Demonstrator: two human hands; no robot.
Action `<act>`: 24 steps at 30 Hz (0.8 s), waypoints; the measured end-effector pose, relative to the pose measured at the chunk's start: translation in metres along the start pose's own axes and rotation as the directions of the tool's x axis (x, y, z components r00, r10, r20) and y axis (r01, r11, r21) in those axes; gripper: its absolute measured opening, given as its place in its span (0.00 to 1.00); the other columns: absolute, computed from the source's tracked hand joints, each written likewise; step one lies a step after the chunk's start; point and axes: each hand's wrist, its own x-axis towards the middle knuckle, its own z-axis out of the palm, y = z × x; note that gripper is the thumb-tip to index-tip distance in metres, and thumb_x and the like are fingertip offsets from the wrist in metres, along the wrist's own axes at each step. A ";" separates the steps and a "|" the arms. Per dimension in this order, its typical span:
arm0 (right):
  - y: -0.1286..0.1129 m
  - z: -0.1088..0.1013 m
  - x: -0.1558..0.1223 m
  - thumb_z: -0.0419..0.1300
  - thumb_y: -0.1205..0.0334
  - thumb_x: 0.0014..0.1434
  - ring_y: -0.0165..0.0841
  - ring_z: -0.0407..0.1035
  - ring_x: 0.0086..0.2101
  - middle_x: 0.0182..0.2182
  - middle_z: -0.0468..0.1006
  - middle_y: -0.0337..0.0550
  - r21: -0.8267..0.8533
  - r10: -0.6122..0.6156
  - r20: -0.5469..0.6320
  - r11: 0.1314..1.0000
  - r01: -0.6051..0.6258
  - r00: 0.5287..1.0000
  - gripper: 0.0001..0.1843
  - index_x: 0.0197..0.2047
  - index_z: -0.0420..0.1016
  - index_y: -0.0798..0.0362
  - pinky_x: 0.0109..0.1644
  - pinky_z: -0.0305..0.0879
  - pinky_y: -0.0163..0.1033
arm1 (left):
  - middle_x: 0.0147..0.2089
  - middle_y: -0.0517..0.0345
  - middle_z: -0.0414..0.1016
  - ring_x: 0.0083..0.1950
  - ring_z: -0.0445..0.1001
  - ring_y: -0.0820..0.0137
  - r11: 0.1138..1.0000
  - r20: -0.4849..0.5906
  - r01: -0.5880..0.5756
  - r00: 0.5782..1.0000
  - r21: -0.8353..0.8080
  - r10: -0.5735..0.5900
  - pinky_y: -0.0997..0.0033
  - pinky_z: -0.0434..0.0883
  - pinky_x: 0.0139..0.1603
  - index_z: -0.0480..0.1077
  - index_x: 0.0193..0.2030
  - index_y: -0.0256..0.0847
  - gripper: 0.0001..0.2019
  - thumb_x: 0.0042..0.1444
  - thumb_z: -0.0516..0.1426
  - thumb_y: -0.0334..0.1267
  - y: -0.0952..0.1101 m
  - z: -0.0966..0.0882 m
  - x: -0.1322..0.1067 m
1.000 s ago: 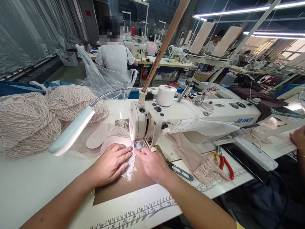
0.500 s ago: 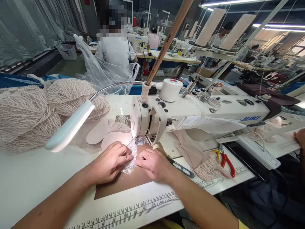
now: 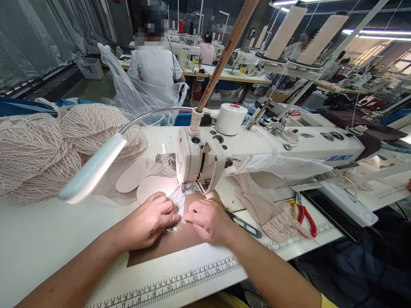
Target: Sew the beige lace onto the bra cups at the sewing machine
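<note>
A small strip of pale lace (image 3: 177, 204) lies just in front of the needle of the white sewing machine (image 3: 244, 154). My left hand (image 3: 150, 221) rests on its left side, fingers curled and pinching the lace edge. On the right side, my right hand (image 3: 207, 220) has its fingers bent and pressed down on the same lace. Both fingertips meet over a brown plate (image 3: 167, 248) set in the table. Beige bra cups (image 3: 150, 188) lie behind my left hand.
A pile of beige lace (image 3: 58, 149) fills the table's left. A gooseneck lamp (image 3: 93, 169) hangs over it. Thread snips (image 3: 245, 227), red-handled scissors (image 3: 303, 216) and folded beige fabric (image 3: 257, 205) lie to the right. A ruler strip (image 3: 180, 282) runs along the front edge. Other people sit at machines behind.
Both hands have curled and drawn together on the lace, which has slid slightly toward the needle. The head view has shifted a little.
</note>
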 end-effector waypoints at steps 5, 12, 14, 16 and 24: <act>-0.001 0.000 0.000 0.53 0.73 0.54 0.31 0.60 0.30 0.30 0.71 0.40 0.019 0.005 -0.010 1.000 -0.005 1.000 0.15 0.39 0.77 0.51 0.34 0.53 0.37 | 0.32 0.53 0.65 0.37 0.62 0.64 1.000 0.028 0.002 1.000 0.011 -0.003 0.61 0.64 0.42 0.72 0.52 0.44 0.16 0.65 0.47 0.30 0.000 0.001 0.000; -0.004 -0.004 0.002 0.54 0.70 0.56 0.32 0.56 0.30 0.28 0.68 0.40 -0.151 -0.072 0.054 0.985 0.080 0.996 0.08 0.36 0.74 0.53 0.34 0.49 0.38 | 0.41 0.48 0.71 0.42 0.66 0.62 0.996 0.017 0.038 0.999 -0.078 -0.037 0.61 0.67 0.43 0.72 0.52 0.43 0.16 0.64 0.47 0.29 0.001 -0.001 0.000; -0.005 -0.005 0.002 0.54 0.69 0.57 0.33 0.56 0.30 0.29 0.68 0.40 -0.172 -0.069 0.071 0.982 0.080 0.995 0.07 0.35 0.73 0.53 0.34 0.49 0.38 | 0.50 0.46 0.71 0.47 0.67 0.62 0.994 -0.017 0.058 0.998 -0.093 -0.060 0.62 0.68 0.46 0.69 0.56 0.42 0.17 0.65 0.47 0.29 0.000 0.002 0.001; -0.005 -0.005 0.002 0.55 0.68 0.58 0.33 0.56 0.31 0.30 0.69 0.40 -0.180 -0.071 0.081 0.980 0.084 0.994 0.05 0.35 0.72 0.53 0.34 0.49 0.38 | 0.57 0.45 0.70 0.49 0.67 0.61 0.995 -0.050 0.086 0.995 -0.049 -0.089 0.61 0.69 0.47 0.66 0.59 0.39 0.18 0.65 0.47 0.30 -0.002 0.005 0.004; -0.008 -0.007 0.003 0.57 0.70 0.55 0.33 0.55 0.31 0.28 0.68 0.39 -0.212 -0.048 0.102 0.975 0.068 0.994 0.03 0.31 0.70 0.53 0.33 0.48 0.38 | 0.61 0.45 0.69 0.46 0.70 0.60 0.978 -0.015 0.126 0.992 0.169 -0.125 0.56 0.70 0.46 0.67 0.58 0.34 0.17 0.65 0.46 0.30 -0.003 0.009 0.013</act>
